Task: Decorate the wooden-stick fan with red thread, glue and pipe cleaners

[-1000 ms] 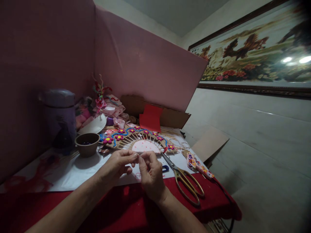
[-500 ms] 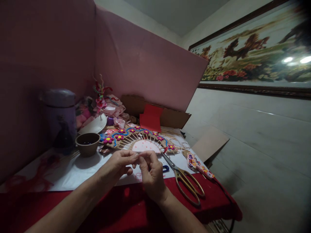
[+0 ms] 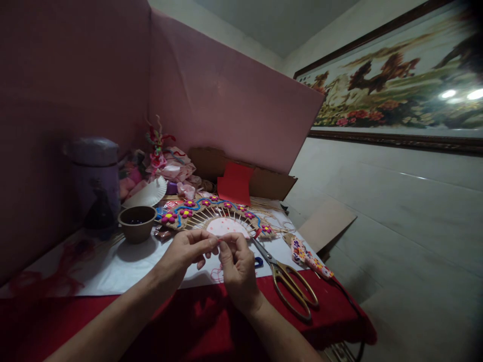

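from my remote seat i have both forearms reaching in, the left forearm (image 3: 124,306) from lower left, the right forearm (image 3: 281,329) from lower right. my left hand (image 3: 190,249) and right hand (image 3: 240,266) come together, thumbs pinched to index fingers (image 3: 206,235), the left's remaining fingers curled loosely beneath; i can't tell whether the tips touch.

The scissors (image 3: 277,266) lie right of the right hand (image 3: 240,269).

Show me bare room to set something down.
White paper lies bare between the brown bowl, red strands and left forearm; red cloth too, between left forearm and right forearm. Crowded: farther back, around the flower-trimmed piece and pink heap.
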A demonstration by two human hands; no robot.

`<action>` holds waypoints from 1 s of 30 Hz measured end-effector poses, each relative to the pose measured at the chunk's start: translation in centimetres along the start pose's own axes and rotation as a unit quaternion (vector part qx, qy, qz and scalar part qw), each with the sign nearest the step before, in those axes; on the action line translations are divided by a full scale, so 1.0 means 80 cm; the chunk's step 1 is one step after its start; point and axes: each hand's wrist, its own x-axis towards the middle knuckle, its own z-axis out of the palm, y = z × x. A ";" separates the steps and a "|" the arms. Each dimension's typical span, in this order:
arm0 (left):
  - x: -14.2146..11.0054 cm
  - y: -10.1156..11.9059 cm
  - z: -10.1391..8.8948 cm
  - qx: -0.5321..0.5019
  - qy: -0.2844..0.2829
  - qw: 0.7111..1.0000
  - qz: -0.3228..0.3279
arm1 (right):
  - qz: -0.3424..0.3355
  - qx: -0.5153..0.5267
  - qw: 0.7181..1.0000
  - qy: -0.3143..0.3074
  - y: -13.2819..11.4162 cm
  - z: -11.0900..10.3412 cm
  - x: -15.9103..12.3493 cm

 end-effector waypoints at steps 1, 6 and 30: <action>0.000 0.000 -0.001 0.008 0.002 1.000 0.004 | 0.000 -0.004 1.000 -0.001 0.001 0.000 0.000; -0.004 0.002 0.001 0.113 0.037 0.992 0.043 | 0.002 -0.014 1.000 -0.001 0.004 -0.001 -0.001; -0.003 0.003 0.005 0.013 0.019 1.000 -0.021 | 0.073 0.089 0.993 -0.036 -0.002 0.003 0.002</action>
